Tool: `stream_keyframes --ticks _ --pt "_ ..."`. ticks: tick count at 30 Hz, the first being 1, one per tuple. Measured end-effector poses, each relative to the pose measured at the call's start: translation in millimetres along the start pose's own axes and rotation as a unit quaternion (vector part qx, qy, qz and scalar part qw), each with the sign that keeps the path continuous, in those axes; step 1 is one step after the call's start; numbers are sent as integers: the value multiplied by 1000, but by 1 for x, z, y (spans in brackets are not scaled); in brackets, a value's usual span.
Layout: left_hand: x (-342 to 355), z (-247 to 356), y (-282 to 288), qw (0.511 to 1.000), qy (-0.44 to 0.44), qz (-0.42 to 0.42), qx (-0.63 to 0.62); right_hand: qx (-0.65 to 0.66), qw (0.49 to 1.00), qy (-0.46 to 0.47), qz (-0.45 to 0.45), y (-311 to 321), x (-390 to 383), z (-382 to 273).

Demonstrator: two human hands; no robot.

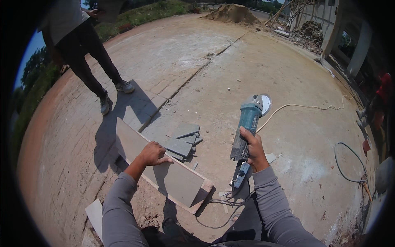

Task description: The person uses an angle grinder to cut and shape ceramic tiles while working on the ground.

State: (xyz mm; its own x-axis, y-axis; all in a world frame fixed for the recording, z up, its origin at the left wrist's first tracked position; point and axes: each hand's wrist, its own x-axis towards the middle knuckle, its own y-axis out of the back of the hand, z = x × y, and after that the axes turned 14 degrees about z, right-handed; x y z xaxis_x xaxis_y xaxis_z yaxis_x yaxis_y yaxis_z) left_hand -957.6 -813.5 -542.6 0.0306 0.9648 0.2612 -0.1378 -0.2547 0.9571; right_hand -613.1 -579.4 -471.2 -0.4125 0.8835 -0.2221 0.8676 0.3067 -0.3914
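My right hand (255, 150) grips the body of a teal and black angle grinder (248, 120), raised off the ground with its pale disc (266, 104) pointing away from me. My left hand (153, 154) is closed over the far edge of a long beige tile (175, 178), fingers curled and thumb along it. The tile lies slanted before me over a board (207, 185), whose reddish end shows at the near right. Just beyond the tile sits a loose stack of grey tile pieces (181, 141). Below the grinder is a light-coloured power strip (241, 175).
A dark cable (216, 201) loops near my legs; a pale cord (304, 105) runs off right. A person (88, 53) stands at the far left. A green hose or cable (336, 162) lies right. A sand pile (235, 15) and rubble (310, 33) are farther back.
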Motion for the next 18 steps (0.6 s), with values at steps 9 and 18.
stream_keyframes --ticks 9,18 --pt "-54 3 20 993 -26 116 24 -4 1000 -4 -13 9 9 6" --pt "-37 6 25 981 -24 184 61 -10 1000 -18 -15 4 9 9"
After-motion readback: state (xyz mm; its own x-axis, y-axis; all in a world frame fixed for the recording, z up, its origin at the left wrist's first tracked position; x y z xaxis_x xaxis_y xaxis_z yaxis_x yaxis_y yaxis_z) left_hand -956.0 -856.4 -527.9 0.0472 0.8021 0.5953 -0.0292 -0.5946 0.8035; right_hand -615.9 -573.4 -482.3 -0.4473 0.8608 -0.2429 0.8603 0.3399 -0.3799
